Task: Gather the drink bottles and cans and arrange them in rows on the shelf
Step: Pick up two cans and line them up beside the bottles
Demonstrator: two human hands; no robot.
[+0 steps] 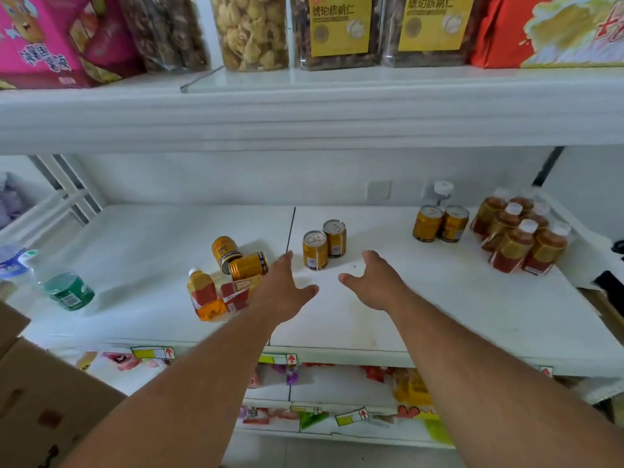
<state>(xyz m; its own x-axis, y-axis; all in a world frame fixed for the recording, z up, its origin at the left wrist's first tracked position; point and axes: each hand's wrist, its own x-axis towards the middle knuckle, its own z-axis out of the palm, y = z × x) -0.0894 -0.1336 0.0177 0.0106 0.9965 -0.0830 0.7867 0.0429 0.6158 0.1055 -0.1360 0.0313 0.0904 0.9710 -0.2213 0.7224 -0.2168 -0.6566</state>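
So I'm reaching my left hand (283, 292) and right hand (374, 282), both open and empty, toward the two upright gold cans (324, 244) on the shelf (439, 315), probably needing to pinch them together next.

Both hands reach over the white shelf (439, 298), empty and spread; the left hand (282, 292) and right hand (374, 282) sit just in front of two upright gold cans (324, 244); left of those cans lie two tipped gold cans (239, 260) and an orange juice bottle (202, 295); right of them stand two more cans (440, 224) and a cluster of brown tea bottles (520, 234); far left lies a green-labelled bottle (64, 288).
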